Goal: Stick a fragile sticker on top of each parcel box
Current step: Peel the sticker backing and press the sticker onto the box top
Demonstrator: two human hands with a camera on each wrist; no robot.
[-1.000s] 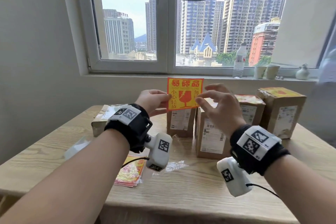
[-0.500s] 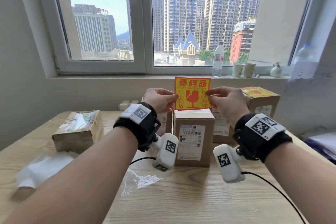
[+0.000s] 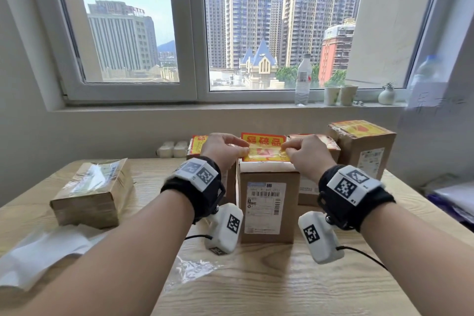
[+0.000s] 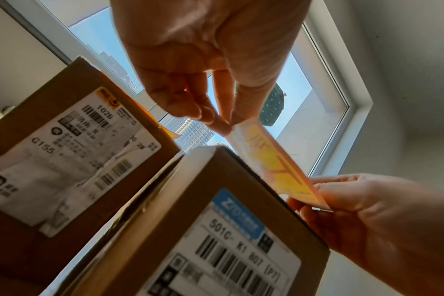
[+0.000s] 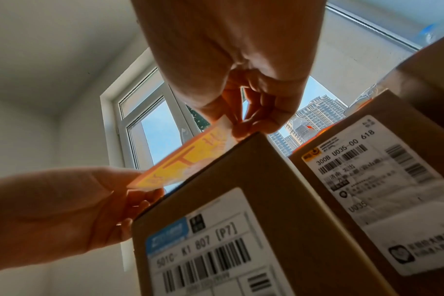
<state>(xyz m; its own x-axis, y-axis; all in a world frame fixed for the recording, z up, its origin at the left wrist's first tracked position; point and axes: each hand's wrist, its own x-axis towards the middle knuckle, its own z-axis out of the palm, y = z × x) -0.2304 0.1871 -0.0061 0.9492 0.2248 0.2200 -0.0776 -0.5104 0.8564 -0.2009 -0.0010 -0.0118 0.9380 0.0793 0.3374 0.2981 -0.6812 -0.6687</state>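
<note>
A yellow and red fragile sticker [image 3: 264, 149] hangs tilted just above the top of the front parcel box [image 3: 268, 202], an upright brown carton with a white barcode label. My left hand [image 3: 225, 147] pinches the sticker's left edge and my right hand [image 3: 305, 152] pinches its right edge. From below, the sticker [image 4: 279, 166] slants over the box's [image 4: 216, 230] top edge, and my left hand [image 4: 223, 122] holds one end. The right wrist view shows the sticker [image 5: 188, 162] between my right hand [image 5: 238, 126] and the left hand [image 5: 64, 208].
Three more upright boxes stand behind, each with a sticker on top: left [image 3: 198, 145], middle [image 3: 323, 143], right [image 3: 364, 146]. A flat parcel [image 3: 95, 192] lies at left, with white backing paper [image 3: 43, 249] and clear film [image 3: 189, 269] on the wooden table [image 3: 256, 285].
Both hands have lowered the sticker from upright at chest height to a tilted position just over the front box's top. The view has come closer to the box.
</note>
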